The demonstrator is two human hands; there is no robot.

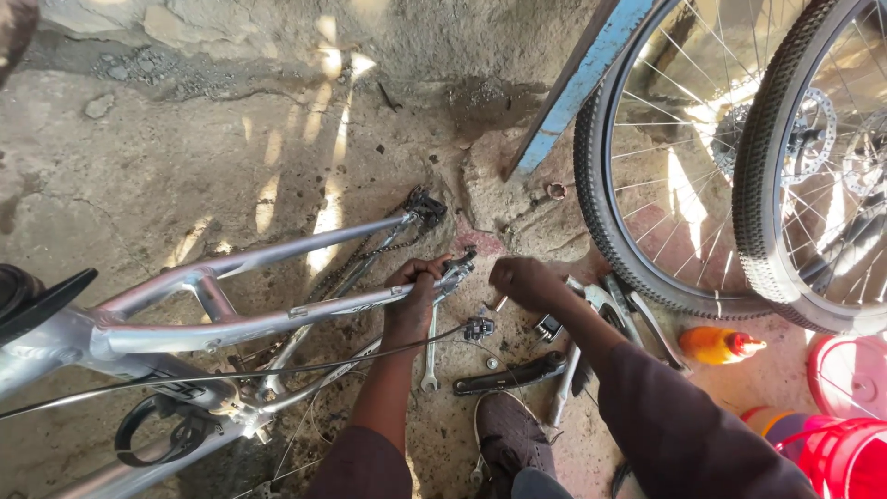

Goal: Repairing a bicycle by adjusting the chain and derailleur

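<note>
While I crouch over the bare concrete floor (166, 166), my left hand (413, 294) is wrapped knuckles-up round the rear end of the silver bicycle frame (231, 323), fingers curled tight over the stay where it meets the dropout (455, 271). My left forearm runs up from six o'clock, nearly straight, wrist a little bent toward the frame. The frame lies on its side, stretching from my grip away toward eight o'clock, with its chain (370, 251) hanging slack along the upper stay toward the derailleur (426, 207) at twelve o'clock of my left hand.

My right hand (525, 282) sits just beside the dropout, at three o'clock of my left hand, closed into a loose fist with the back of the hand up. A small silver piece (500, 302) pokes out below my fingers; I cannot tell what it is, nor whether I truly pinch it. My right arm comes in from five o'clock, elbow bent, dark sleeve (684, 434) pushed above the forearm.

Between my forearms, on the floor, lie a silver spanner (430, 356) at six o'clock of my left hand, a black crank arm (513, 373) and a small black fitting (479, 327) on a thin cable. My shoe (504, 434) rests just below them. At two o'clock two spoked wheels (674, 157) stand on edge, a blue bar (577, 88) leaning beside them. An orange squeeze bottle (716, 345) lies at three o'clock, red buckets (845, 416) beyond it.
</note>
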